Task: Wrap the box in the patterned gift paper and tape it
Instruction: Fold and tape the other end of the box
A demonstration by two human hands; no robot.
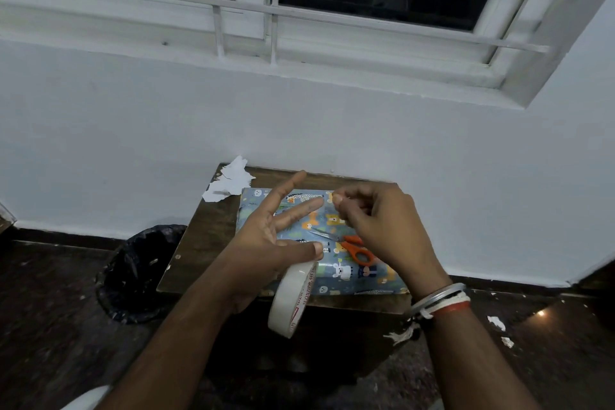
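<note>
The wrapped box [349, 276] lies long from 11 to 5 o'clock, while the left hand [266, 236] spreads two fingers and thumbs the tape roll [293, 299], and the right hand [382, 226] pinches its fingertips together.

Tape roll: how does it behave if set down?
Tape roll hangs from the left hand, a thick ring: probably light and stiff. On edge it would likely roll; flat on the wrapped box it should stay.
</note>
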